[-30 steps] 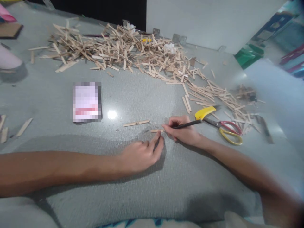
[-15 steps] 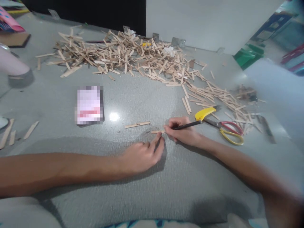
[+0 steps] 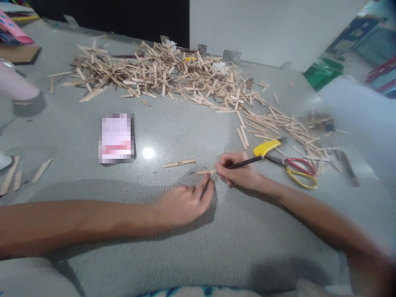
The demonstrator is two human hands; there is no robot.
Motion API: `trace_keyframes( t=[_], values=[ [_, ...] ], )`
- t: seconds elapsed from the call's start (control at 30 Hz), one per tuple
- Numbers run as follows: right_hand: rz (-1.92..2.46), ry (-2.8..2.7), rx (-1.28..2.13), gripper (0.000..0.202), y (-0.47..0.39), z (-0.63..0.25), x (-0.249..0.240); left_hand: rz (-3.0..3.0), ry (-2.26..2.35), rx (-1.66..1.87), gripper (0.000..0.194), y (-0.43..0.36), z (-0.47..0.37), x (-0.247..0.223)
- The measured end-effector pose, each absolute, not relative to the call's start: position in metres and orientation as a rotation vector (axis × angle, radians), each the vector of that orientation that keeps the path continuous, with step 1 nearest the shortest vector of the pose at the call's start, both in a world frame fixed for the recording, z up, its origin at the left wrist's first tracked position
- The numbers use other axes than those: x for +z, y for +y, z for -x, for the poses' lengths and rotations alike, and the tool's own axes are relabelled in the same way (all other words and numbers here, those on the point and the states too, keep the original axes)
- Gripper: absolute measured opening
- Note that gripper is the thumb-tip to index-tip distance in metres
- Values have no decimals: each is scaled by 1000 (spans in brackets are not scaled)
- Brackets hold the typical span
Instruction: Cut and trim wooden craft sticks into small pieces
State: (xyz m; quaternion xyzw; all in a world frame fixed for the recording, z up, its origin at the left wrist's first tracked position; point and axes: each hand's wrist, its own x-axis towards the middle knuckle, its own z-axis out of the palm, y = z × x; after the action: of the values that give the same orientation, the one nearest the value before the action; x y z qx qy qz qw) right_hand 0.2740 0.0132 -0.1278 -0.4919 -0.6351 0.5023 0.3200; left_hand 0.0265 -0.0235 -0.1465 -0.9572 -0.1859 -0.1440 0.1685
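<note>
Right hand (image 3: 237, 170) pinches a dark pen (image 3: 249, 161), close by the small stick (image 3: 202, 173), at one o'clock from the left hand (image 3: 187, 202), whose fingertip touches it, grip impossible to tell! Marking, apparently; another stroke calls for steadiness.

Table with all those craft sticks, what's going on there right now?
A person's left hand touches a craft stick lying on the table, and the right hand holds a black pen or pencil, its tip hidden from view. A second craft stick lies nearby, scissors sit to the right, and a heap of craft sticks spreads along the far side.
</note>
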Motion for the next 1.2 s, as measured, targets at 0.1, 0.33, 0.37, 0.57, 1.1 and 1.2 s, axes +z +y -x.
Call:
trace_keyframes(
  t=[0.1, 0.33, 0.37, 0.57, 1.1, 1.2],
  values=[
    [1295, -1677, 1315, 44, 13, -275, -129, 2711, -537, -415, 38, -23, -26, -147],
    [1306, -1776, 1225, 44, 12, -279, -130, 2719, -515, -434, 37, -22, -27, -146],
    [1314, -1783, 1222, 44, 12, -279, -129, 2720, -513, -429, 37, -22, -27, -145],
    [1333, -1767, 1265, 43, 11, -277, -123, 2716, -521, -422, 38, -24, -28, -144],
    [1306, -1665, 1308, 43, 11, -273, -122, 2731, -451, -303, 42, -21, -25, -141],
    [1300, -1687, 1330, 42, 12, -272, -124, 2733, -458, -336, 41, -21, -25, -143]
  ],
)
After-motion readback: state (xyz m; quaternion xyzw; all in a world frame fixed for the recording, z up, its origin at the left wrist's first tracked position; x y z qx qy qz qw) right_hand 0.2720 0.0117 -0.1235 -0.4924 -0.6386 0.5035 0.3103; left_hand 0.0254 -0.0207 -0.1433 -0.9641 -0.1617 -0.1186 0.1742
